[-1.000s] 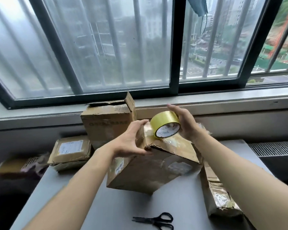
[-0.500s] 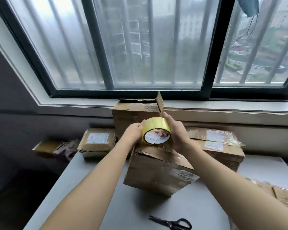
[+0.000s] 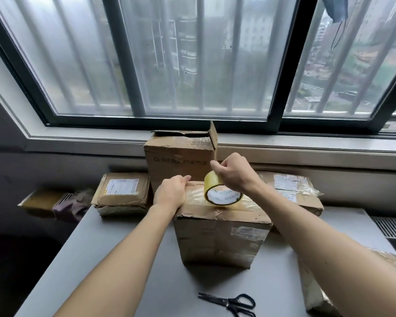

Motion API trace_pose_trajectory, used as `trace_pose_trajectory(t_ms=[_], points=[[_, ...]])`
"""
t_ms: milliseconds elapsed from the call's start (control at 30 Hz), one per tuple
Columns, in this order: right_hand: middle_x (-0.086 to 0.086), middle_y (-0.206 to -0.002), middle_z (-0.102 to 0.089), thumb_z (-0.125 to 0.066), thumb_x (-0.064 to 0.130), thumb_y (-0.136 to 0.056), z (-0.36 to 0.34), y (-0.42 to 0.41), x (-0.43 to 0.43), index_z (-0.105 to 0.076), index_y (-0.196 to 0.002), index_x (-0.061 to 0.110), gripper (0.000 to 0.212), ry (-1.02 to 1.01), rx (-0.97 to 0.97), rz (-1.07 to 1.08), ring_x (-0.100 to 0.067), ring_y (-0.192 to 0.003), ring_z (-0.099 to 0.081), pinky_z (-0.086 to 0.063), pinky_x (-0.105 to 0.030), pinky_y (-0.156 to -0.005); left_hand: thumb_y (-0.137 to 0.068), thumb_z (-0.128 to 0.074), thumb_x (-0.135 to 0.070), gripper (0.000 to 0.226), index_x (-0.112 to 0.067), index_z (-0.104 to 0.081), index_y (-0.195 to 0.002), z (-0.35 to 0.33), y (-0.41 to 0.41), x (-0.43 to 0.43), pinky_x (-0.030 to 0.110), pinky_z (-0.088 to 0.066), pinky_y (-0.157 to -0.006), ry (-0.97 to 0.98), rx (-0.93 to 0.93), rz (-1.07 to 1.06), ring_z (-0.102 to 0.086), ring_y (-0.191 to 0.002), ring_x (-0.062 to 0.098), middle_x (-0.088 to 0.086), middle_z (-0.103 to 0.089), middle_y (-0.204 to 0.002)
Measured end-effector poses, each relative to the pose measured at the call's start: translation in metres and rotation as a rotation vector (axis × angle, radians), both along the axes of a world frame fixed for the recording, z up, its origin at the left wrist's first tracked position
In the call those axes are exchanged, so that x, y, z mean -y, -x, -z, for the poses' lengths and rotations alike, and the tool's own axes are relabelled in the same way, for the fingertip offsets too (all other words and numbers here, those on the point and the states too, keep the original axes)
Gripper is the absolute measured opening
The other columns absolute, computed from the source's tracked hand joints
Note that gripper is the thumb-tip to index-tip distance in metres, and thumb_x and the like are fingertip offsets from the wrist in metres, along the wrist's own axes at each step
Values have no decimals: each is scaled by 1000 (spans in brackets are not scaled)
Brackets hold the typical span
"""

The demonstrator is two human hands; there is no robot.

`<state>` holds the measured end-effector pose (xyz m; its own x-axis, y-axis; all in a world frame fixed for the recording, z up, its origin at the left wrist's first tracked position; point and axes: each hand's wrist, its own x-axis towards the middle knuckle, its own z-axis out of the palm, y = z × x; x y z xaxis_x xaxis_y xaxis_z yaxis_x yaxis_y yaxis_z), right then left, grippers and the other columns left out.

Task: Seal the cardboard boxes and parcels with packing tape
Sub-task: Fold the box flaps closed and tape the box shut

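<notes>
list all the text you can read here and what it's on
"MADE IN CHINA": white core of the tape roll, repeated, partly hidden by the right hand.
Print on the tall open box: too faint to read.
Labels on the left parcel and right parcel: too small.
Label on the front box: blurred.

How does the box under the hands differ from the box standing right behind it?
The front box has its top flaps down under glossy tape; the rear box has a flap standing up. The left hand grips the front box's edge and the right hand holds the tape roll on it; the rear box is untouched. Both are worn brown cardboard.
</notes>
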<state>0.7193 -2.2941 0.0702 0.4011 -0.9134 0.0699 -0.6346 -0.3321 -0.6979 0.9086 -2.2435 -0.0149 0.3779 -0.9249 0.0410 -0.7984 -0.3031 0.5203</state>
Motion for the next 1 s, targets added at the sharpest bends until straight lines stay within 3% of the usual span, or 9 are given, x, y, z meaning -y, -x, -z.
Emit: trace_pose_trajectory(t_ms=[133,233,400,567,667,733,867,933,1000], points=[[0,-48,-57,-58,44,-91,-15,23,7,-52,-48,13,53,74,-242,-66,-16,-41,-41,-36,-25,-43,-107,-27,-36,41,-31,-59,-132,-3,-1,3,36,-44,-88,-31,90,-12,-58,-114,32,8,-66,-121],[6,-44,-55,-62,46,-91,-14,34,9,-58,-48,10,56,55,-216,-102,-11,-39,-41,-34,-23,-41,-107,-25,-34,41,-30,-56,-133,-4,0,4,38,-44,-89,-83,173,-5,-59,-113,32,7,-65,-121],[9,-39,-39,-66,45,-89,-1,41,8,-42,-40,18,61,-14,20,-41,-9,-39,-33,-32,-25,-48,-107,-28,-43,41,-18,-60,-104,-26,24,13,40,-41,-88,-4,310,-1,-64,-100,28,4,-69,-105],[1,-48,-35,-66,41,-92,12,53,3,-44,-48,15,56,-114,333,29,-12,-44,-30,-26,-26,-46,-106,-21,-50,53,-16,-62,-104,-36,75,24,41,-40,-93,-36,-55,93,-58,-108,31,6,-66,-110],[-13,-67,-46,-68,50,-90,35,60,-4,-57,-72,7,47,-356,643,111,-24,-60,-44,-33,-29,-54,-105,-28,-40,42,-19,-64,-105,-19,77,28,42,-33,-94,-133,237,128,-57,-113,31,6,-69,-114],[-15,-69,-47,-68,53,-88,46,57,-11,-55,-72,7,51,-438,717,120,-28,-62,-45,-34,-31,-54,-101,-33,-38,35,-21,-64,-100,-8,72,32,43,-34,-90,-163,370,151,-57,-111,32,5,-70,-111],[-4,-52,-28,-62,37,-96,22,66,-2,-35,-50,16,58,-193,502,131,-19,-47,-25,-19,-30,-48,-104,-21,-38,46,-27,-60,-127,1,67,38,45,-32,-84,-152,433,170,-57,-108,31,1,-68,-115],[1,-44,-22,-59,34,-96,4,91,7,-26,-44,19,64,5,208,134,-17,-43,-20,-21,-31,-46,-104,-18,-32,50,-27,-53,-138,2,66,39,46,-34,-87,-147,450,174,-57,-110,31,0,-65,-119],[1,-41,-29,-56,38,-94,-4,113,13,-30,-41,13,64,124,-161,125,-21,-44,-29,-29,-31,-47,-105,-17,-32,50,-27,-52,-140,2,65,39,45,-35,-89,-147,461,166,-57,-110,29,-1,-65,-120]])
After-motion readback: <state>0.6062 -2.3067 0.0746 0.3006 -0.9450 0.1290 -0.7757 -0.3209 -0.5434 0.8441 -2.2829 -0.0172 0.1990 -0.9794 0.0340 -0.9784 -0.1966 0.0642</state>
